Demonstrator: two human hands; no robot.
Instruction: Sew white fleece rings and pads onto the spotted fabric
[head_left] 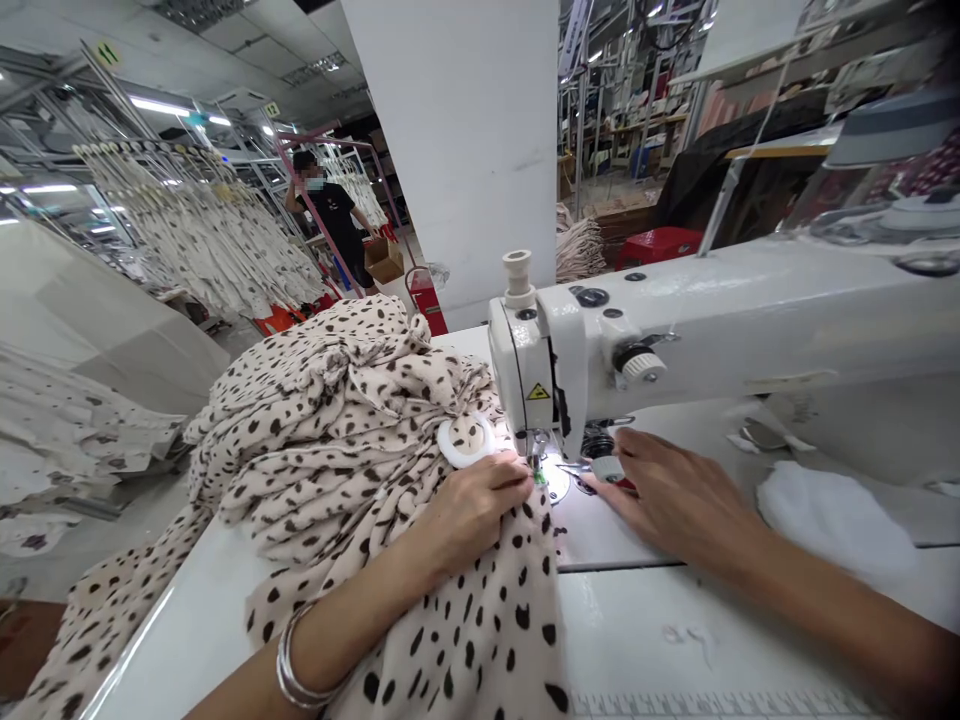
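Note:
My left hand (469, 505) pinches the edge of a cream cloth with dark spots (480, 610), close to the lit needle area. The cloth hangs over the table edge towards me and is bunched in a large heap on the left. A white ring (466, 441) lies on it just beyond my fingers. The white sewing machine (720, 330) stands over the cloth's right edge. My right hand (667, 490) is closed beside the needle, partly behind a machine dial (607, 468). Something red and a thin metal tip show at its fingers; I cannot make out what it is.
A white crumpled cloth (832, 515) lies under the machine arm. Ruler marks (720, 703) run along the table's front edge. A white pillar (472, 150) rises behind. Farther off are hanging garments (202, 220), a standing person (341, 215) and a red stool (660, 245).

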